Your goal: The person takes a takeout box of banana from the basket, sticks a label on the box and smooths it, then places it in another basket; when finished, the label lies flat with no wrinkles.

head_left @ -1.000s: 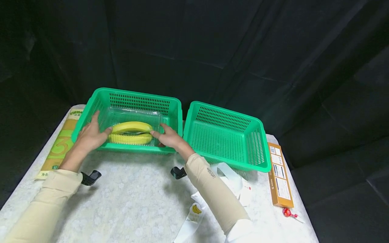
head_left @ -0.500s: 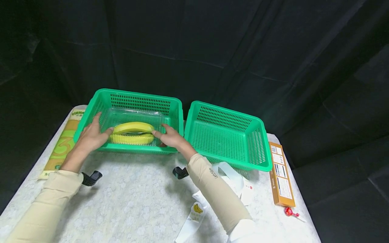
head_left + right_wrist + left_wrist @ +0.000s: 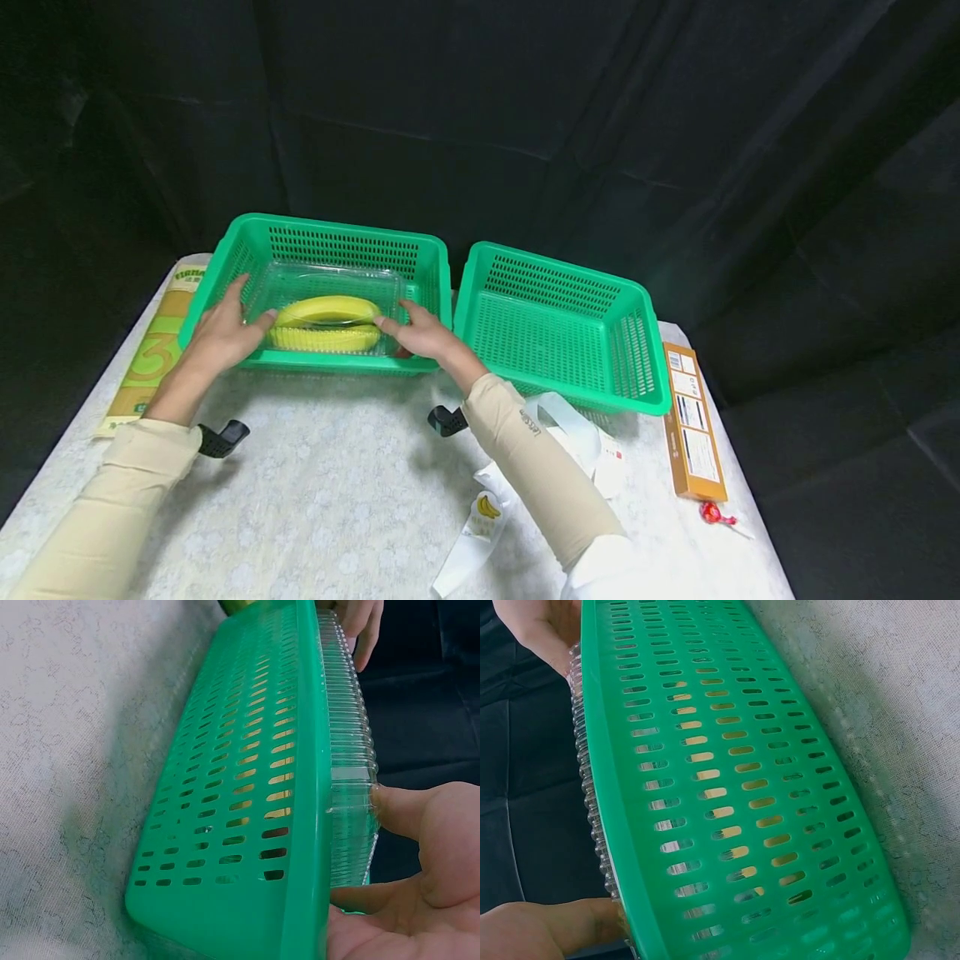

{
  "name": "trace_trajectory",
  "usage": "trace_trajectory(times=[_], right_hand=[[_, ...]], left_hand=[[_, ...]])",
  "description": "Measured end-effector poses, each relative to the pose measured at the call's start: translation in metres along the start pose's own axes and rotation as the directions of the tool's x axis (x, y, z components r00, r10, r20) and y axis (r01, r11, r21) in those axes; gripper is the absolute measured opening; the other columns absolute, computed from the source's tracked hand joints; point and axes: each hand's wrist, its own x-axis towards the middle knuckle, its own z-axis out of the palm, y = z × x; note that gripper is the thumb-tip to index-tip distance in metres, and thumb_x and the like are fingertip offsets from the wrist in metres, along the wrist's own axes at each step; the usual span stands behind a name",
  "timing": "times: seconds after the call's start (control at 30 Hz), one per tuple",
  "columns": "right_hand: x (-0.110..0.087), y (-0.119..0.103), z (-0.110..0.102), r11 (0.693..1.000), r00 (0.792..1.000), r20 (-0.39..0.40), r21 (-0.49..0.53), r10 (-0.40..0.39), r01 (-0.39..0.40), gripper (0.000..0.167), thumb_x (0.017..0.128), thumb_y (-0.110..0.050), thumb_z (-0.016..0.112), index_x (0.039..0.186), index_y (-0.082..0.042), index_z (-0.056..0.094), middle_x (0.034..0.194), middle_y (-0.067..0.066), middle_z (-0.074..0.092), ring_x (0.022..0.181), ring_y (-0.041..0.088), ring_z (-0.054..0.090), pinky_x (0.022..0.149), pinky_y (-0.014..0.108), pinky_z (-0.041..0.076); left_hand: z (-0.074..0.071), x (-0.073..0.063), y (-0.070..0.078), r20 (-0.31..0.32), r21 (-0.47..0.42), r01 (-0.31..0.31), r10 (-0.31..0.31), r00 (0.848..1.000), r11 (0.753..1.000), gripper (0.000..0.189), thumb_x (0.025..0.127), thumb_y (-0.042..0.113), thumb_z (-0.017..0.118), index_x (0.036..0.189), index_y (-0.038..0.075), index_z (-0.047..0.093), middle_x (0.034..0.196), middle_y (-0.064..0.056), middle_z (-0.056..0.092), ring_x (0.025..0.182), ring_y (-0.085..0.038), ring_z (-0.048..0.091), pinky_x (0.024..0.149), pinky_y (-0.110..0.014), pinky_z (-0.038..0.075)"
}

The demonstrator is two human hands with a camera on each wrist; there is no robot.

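Observation:
A clear plastic box (image 3: 352, 283) with yellow bananas (image 3: 326, 311) in it sits inside the left green basket (image 3: 341, 363). My left hand (image 3: 223, 335) grips the box at its left end, thumb on the near side and fingers spread along the basket's left wall. At the other end my right hand (image 3: 427, 336) holds it, thumb pressed to the near corner. Both wrist views show the ribbed wall of the box (image 3: 349, 750) standing above the basket rim. Yellow shows through the slots of the basket's near wall (image 3: 772, 780). The fingers' lower parts are hidden inside the basket.
A second green basket (image 3: 540, 333) stands close on the right with nothing in it. A green and brown packet (image 3: 153, 354) lies far left. White bag-like wrapping with a banana label (image 3: 486, 506) lies under the right forearm. An orange box (image 3: 693, 425) and red lollipop (image 3: 716, 513) lie far right.
The head view has shifted slightly. Both hands stay at the ends of the plastic box, which keeps nearly the same place in the left basket.

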Motion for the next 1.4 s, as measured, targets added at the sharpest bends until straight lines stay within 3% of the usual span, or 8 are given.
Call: trace_trajectory(times=[0.33, 0.47, 0.53, 0.6, 0.73, 0.8, 0.9, 1.4], right_hand=[[-0.003, -0.002, -0.001, 1.000, 1.000, -0.005, -0.004, 0.013, -0.013, 0.074, 0.104, -0.049, 0.048, 0.163, -0.021, 0.014, 0.144, 0.014, 0.057, 0.081, 0.019, 0.072, 0.115, 0.048, 0.042], [-0.004, -0.006, 0.000, 1.000, 1.000, -0.004, -0.019, 0.020, -0.020, 0.074, 0.104, -0.049, 0.047, 0.163, -0.019, 0.013, 0.115, 0.011, 0.071, 0.076, 0.016, 0.071, 0.115, 0.047, 0.042], [-0.005, -0.007, 0.000, 0.999, 1.000, 0.006, -0.024, 0.022, -0.022, 0.075, 0.104, -0.049, 0.047, 0.163, -0.019, 0.012, 0.091, 0.008, 0.071, 0.073, 0.015, 0.069, 0.115, 0.047, 0.042], [-0.005, -0.007, -0.001, 0.999, 1.000, 0.014, -0.025, 0.020, -0.019, 0.076, 0.104, -0.050, 0.046, 0.163, -0.018, 0.011, 0.084, 0.007, 0.069, 0.073, 0.015, 0.069, 0.115, 0.047, 0.042], [-0.006, -0.006, -0.002, 1.000, 1.000, 0.009, -0.024, 0.010, -0.010, 0.077, 0.103, -0.051, 0.047, 0.163, -0.018, 0.012, 0.114, 0.013, 0.071, 0.075, 0.018, 0.070, 0.114, 0.047, 0.043], [-0.005, -0.005, -0.003, 1.000, 1.000, 0.004, -0.025, 0.008, -0.008, 0.077, 0.103, -0.051, 0.047, 0.163, -0.018, 0.012, 0.136, 0.015, 0.063, 0.076, 0.018, 0.070, 0.113, 0.047, 0.044], [-0.005, -0.003, -0.004, 1.000, 1.000, 0.006, -0.027, 0.007, -0.007, 0.077, 0.104, -0.051, 0.047, 0.163, -0.018, 0.012, 0.151, 0.015, 0.051, 0.078, 0.018, 0.070, 0.110, 0.046, 0.046], [-0.011, -0.005, -0.006, 1.000, 1.000, 0.008, -0.019, -0.018, 0.018, 0.079, 0.103, -0.052, 0.047, 0.163, -0.016, 0.010, 0.142, 0.016, 0.058, 0.075, 0.017, 0.069, 0.113, 0.047, 0.044]], left_hand=[[0.000, -0.001, -0.001, -0.028, 0.000, -0.016, 0.016, 0.999, 1.000, 0.075, 0.105, 0.035, 0.043, 0.160, 0.000, 0.005, 0.148, -0.043, 0.033, 0.136, -0.061, 0.034, 0.106, -0.073, 0.034], [-0.002, -0.001, -0.003, -0.043, 0.009, -0.028, 0.028, 0.999, 1.000, 0.072, 0.105, 0.035, 0.043, 0.160, -0.001, 0.012, 0.146, -0.043, 0.036, 0.134, -0.060, 0.036, 0.104, -0.073, 0.036], [-0.003, -0.002, -0.005, -0.050, 0.010, -0.031, 0.032, 0.998, 0.999, 0.071, 0.105, 0.034, 0.043, 0.159, -0.001, 0.014, 0.145, -0.044, 0.037, 0.133, -0.060, 0.037, 0.103, -0.072, 0.037], [-0.003, -0.002, -0.005, -0.052, 0.004, -0.030, 0.031, 0.998, 1.000, 0.070, 0.106, 0.035, 0.042, 0.159, -0.001, 0.014, 0.146, -0.043, 0.037, 0.134, -0.059, 0.038, 0.103, -0.072, 0.037], [-0.004, -0.003, -0.001, -0.053, -0.004, -0.036, 0.036, 0.998, 0.999, 0.071, 0.106, 0.036, 0.041, 0.159, -0.001, 0.015, 0.147, -0.042, 0.036, 0.135, -0.057, 0.037, 0.104, -0.071, 0.037], [-0.004, -0.003, 0.001, -0.053, -0.005, -0.037, 0.036, 0.998, 0.999, 0.070, 0.106, 0.036, 0.041, 0.159, -0.001, 0.015, 0.148, -0.042, 0.036, 0.136, -0.057, 0.037, 0.104, -0.071, 0.037], [-0.004, -0.004, 0.003, -0.050, -0.004, -0.031, 0.031, 0.998, 1.000, 0.070, 0.106, 0.035, 0.042, 0.159, -0.001, 0.015, 0.149, -0.042, 0.035, 0.136, -0.057, 0.037, 0.105, -0.071, 0.037], [-0.005, -0.006, 0.004, -0.042, -0.003, -0.038, 0.038, 0.998, 0.999, 0.069, 0.106, 0.036, 0.041, 0.159, 0.000, 0.016, 0.149, -0.041, 0.035, 0.135, -0.057, 0.039, 0.103, -0.071, 0.040]])
